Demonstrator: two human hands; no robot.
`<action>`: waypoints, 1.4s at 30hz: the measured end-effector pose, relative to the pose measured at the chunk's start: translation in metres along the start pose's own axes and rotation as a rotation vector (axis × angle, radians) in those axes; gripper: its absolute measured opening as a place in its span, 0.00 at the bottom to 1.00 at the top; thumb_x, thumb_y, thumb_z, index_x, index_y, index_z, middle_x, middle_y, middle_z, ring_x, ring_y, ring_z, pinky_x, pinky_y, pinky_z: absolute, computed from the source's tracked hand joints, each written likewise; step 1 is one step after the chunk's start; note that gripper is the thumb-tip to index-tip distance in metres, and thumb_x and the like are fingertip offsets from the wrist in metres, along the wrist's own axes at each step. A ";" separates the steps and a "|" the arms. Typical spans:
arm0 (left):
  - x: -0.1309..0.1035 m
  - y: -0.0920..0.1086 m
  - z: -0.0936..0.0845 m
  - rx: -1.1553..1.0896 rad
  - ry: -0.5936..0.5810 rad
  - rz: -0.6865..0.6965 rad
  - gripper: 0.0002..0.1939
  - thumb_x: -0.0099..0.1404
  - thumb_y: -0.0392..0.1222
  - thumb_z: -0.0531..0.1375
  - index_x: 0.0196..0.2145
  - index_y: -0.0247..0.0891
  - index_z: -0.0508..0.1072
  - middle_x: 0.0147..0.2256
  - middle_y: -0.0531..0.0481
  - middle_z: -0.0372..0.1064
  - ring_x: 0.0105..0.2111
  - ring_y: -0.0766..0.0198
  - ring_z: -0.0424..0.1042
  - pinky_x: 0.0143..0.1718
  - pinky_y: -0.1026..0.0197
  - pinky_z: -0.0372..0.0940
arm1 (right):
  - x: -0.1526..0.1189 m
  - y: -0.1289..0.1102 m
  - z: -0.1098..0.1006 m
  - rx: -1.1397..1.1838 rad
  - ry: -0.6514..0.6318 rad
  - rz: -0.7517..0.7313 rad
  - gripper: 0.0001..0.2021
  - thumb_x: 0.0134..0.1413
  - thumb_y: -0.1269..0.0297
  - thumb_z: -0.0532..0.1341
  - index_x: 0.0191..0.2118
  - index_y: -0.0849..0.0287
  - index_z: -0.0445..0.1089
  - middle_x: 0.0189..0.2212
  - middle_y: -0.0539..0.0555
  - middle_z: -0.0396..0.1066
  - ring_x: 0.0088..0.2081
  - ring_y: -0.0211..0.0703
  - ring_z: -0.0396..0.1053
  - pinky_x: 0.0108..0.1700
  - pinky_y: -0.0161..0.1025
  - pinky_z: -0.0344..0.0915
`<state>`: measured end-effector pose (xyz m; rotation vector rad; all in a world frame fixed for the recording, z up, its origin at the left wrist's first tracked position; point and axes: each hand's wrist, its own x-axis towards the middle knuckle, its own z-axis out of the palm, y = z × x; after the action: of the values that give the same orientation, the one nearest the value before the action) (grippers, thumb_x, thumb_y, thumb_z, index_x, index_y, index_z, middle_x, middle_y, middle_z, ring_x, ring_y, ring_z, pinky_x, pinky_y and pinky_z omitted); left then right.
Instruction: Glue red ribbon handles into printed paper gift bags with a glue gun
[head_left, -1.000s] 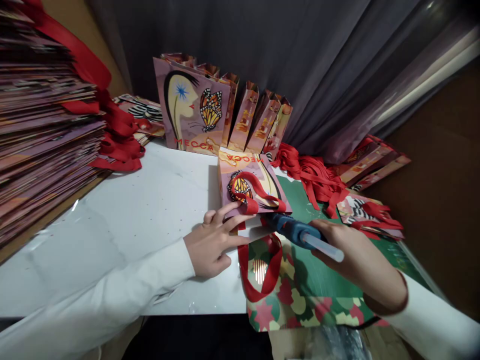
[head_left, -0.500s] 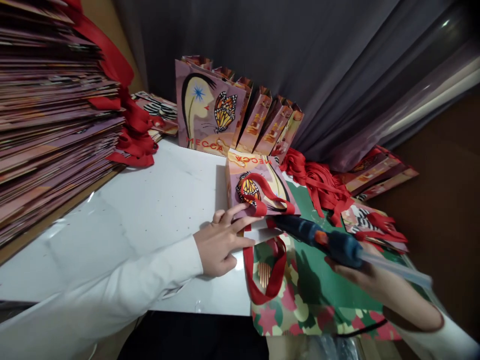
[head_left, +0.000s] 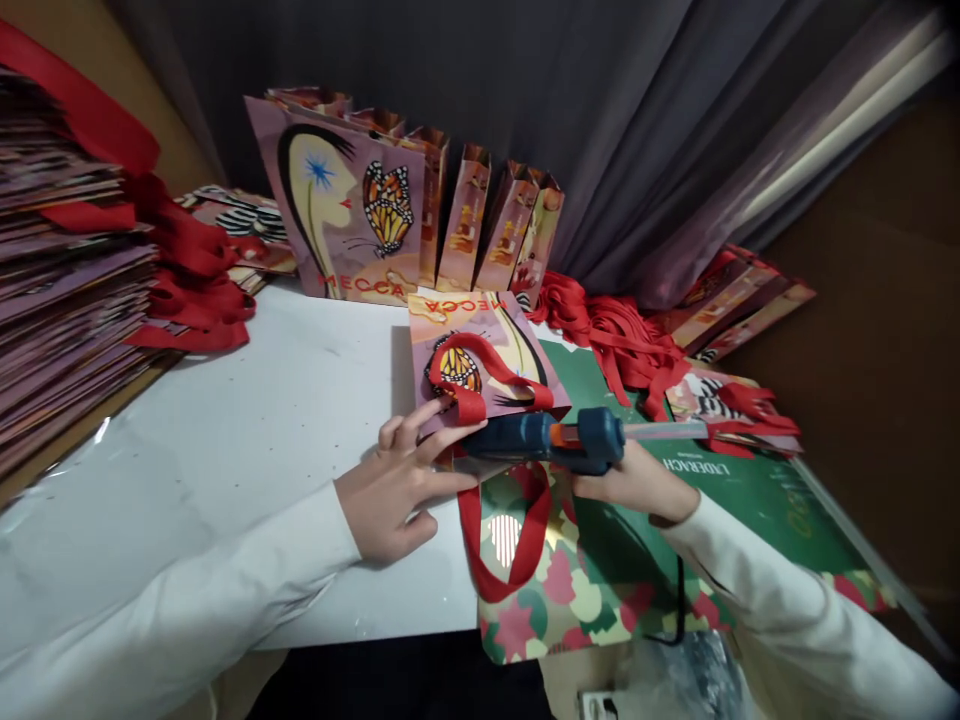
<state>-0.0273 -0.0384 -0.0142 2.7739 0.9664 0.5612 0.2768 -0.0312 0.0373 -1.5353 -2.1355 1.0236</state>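
Observation:
A purple paper bag with a butterfly print lies flat on the table, its mouth toward me and a red ribbon handle looped over its front. A second red ribbon hangs from the near side of the mouth. My left hand is open, fingers spread, fingertips on the bag's left edge at the mouth. In my right hand is a dark blue glue gun, a clear glue stick jutting from its back. Its nozzle points left along the mouth, near my left fingertips; the tip is hidden.
Several upright bags stand at the back against a grey curtain. A tall stack of flat bags is at left, with red ribbons. More ribbons lie at right, beside a green sheet under the work.
My right hand has brought the glue gun left along the bag mouth, levelling it, its nozzle now close to my left fingers. The view has shifted right. My left hand stays at the bag edge.

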 end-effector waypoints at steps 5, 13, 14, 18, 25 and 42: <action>-0.001 -0.001 0.001 0.005 0.019 0.011 0.32 0.47 0.35 0.57 0.50 0.54 0.74 0.66 0.54 0.45 0.63 0.33 0.38 0.52 0.38 0.51 | 0.011 -0.003 0.006 0.080 -0.106 -0.053 0.07 0.39 0.69 0.61 0.31 0.61 0.69 0.26 0.49 0.70 0.28 0.39 0.66 0.32 0.36 0.66; -0.002 -0.002 0.002 0.017 0.015 0.026 0.32 0.47 0.35 0.56 0.51 0.52 0.73 0.66 0.52 0.43 0.63 0.33 0.37 0.52 0.39 0.50 | 0.016 -0.004 0.001 -0.033 -0.085 -0.133 0.09 0.41 0.68 0.61 0.33 0.62 0.70 0.26 0.49 0.67 0.27 0.38 0.62 0.31 0.35 0.63; -0.002 -0.002 0.002 0.019 0.018 0.031 0.32 0.47 0.35 0.56 0.51 0.53 0.73 0.66 0.52 0.42 0.63 0.33 0.36 0.52 0.39 0.50 | 0.014 -0.004 -0.001 -0.047 -0.086 -0.127 0.10 0.41 0.67 0.61 0.34 0.62 0.70 0.27 0.49 0.68 0.28 0.39 0.62 0.32 0.36 0.63; -0.002 -0.003 0.004 0.017 0.032 0.043 0.33 0.47 0.35 0.56 0.52 0.54 0.72 0.66 0.53 0.41 0.64 0.33 0.36 0.52 0.39 0.49 | 0.008 -0.003 -0.007 -0.072 -0.067 -0.064 0.11 0.41 0.66 0.62 0.35 0.61 0.69 0.28 0.50 0.68 0.29 0.40 0.63 0.33 0.37 0.64; 0.000 -0.001 0.002 0.009 0.004 0.011 0.35 0.46 0.34 0.56 0.53 0.55 0.72 0.66 0.55 0.42 0.63 0.34 0.37 0.53 0.40 0.49 | 0.001 -0.003 -0.010 -0.033 -0.055 -0.052 0.08 0.41 0.68 0.60 0.32 0.59 0.66 0.28 0.50 0.67 0.29 0.40 0.63 0.32 0.36 0.63; 0.001 -0.001 0.000 0.005 -0.003 0.020 0.33 0.48 0.36 0.57 0.53 0.55 0.72 0.65 0.52 0.45 0.63 0.35 0.41 0.46 0.45 0.51 | -0.019 -0.011 -0.032 -0.286 0.050 0.080 0.11 0.42 0.65 0.60 0.35 0.62 0.70 0.29 0.52 0.69 0.31 0.43 0.65 0.33 0.38 0.64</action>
<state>-0.0270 -0.0371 -0.0139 2.7905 0.9419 0.5576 0.2961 -0.0388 0.0702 -1.7665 -2.2784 0.7173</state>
